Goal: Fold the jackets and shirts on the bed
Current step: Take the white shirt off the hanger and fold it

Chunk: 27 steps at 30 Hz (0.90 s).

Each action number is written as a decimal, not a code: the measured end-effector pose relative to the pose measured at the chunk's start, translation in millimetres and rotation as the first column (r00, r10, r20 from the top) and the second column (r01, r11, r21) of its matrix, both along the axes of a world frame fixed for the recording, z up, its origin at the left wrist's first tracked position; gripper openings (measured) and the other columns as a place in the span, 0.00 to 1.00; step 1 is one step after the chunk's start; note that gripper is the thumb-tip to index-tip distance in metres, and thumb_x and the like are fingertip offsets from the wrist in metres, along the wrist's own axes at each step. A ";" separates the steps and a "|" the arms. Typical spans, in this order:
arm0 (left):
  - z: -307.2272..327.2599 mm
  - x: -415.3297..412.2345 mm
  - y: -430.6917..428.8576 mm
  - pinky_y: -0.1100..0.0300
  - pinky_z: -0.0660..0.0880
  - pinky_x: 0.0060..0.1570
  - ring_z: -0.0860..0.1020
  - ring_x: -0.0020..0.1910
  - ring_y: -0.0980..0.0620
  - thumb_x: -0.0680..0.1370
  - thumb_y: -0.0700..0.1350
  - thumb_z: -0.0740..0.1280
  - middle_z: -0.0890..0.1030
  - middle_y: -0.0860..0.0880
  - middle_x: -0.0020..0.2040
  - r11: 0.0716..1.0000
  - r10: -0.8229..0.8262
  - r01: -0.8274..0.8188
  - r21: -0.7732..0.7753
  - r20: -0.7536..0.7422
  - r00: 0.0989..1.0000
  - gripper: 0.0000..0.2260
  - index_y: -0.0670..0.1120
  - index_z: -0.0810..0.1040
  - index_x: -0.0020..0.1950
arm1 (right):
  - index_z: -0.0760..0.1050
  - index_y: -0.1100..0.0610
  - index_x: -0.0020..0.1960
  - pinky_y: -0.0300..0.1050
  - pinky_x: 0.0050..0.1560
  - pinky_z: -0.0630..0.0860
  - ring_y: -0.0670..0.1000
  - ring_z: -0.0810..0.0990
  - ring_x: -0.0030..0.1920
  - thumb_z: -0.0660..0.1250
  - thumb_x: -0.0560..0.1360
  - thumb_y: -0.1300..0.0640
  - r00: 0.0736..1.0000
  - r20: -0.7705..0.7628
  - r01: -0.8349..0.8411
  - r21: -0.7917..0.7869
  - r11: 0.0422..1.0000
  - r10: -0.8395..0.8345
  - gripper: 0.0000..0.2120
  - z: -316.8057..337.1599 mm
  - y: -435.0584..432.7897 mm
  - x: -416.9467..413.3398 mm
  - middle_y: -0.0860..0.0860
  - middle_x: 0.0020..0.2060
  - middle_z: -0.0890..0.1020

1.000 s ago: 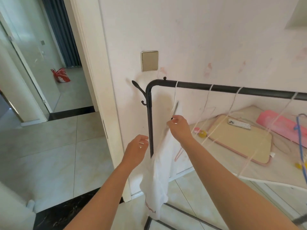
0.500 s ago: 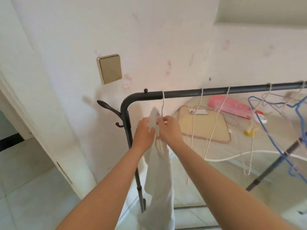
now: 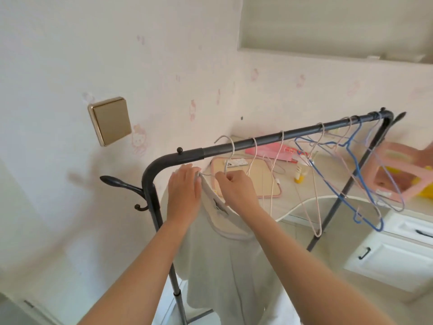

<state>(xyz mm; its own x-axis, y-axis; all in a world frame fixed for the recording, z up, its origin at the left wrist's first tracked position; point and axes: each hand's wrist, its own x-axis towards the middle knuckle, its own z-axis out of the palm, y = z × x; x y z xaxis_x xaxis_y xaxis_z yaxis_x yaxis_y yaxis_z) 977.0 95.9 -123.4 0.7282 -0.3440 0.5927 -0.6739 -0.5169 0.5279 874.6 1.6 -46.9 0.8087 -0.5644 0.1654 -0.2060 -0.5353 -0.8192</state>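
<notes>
The white shirt (image 3: 229,261) hung lengthwise below both hands; right hand (image 3: 234,187) pinched its hanger (image 3: 233,148), left hand (image 3: 185,191) lay flat on the collar (image 3: 208,187).

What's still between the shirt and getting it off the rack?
Only its hanger, which looks hooked over the rail. Left hand lies on the shirt, right hand grips the hanger wire.
</notes>
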 end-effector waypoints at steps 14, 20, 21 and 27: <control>-24.5 -44.5 25.6 0.53 0.77 0.39 0.75 0.40 0.48 0.78 0.44 0.60 0.76 0.48 0.45 0.943 0.007 -0.068 0.324 0.184 0.983 0.08 0.45 0.76 0.53 | 0.59 0.55 0.29 0.45 0.32 0.58 0.51 0.61 0.28 0.61 0.75 0.50 0.990 -0.127 -0.068 -0.020 0.997 0.065 0.19 -18.6 -12.5 -53.8 0.54 0.27 0.63; -29.6 -79.6 33.9 0.60 0.67 0.23 0.73 0.28 0.50 0.71 0.38 0.73 0.74 0.50 0.33 0.900 0.001 -0.092 0.426 0.208 0.978 0.06 0.44 0.76 0.42 | 0.54 0.53 0.26 0.45 0.30 0.56 0.48 0.57 0.25 0.61 0.73 0.52 0.987 -0.149 -0.064 -0.057 0.996 0.055 0.22 -37.9 -23.3 -80.3 0.47 0.22 0.57; -29.6 -85.9 35.6 0.61 0.63 0.22 0.72 0.27 0.50 0.70 0.38 0.73 0.73 0.51 0.31 0.896 0.009 -0.096 0.433 0.199 0.980 0.07 0.45 0.75 0.40 | 0.54 0.53 0.25 0.44 0.31 0.56 0.48 0.57 0.25 0.61 0.72 0.51 0.986 -0.157 -0.060 -0.053 0.997 0.051 0.22 -41.1 -26.2 -84.1 0.47 0.22 0.56; -38.0 -120.2 56.2 0.55 0.73 0.31 0.78 0.36 0.48 0.81 0.44 0.59 0.79 0.51 0.38 0.890 0.124 -0.113 0.442 0.005 0.992 0.06 0.46 0.75 0.49 | 0.55 0.53 0.24 0.44 0.31 0.57 0.49 0.58 0.25 0.64 0.73 0.50 0.982 -0.186 -0.062 -0.107 0.992 0.041 0.24 -56.2 -42.4 -105.3 0.47 0.20 0.57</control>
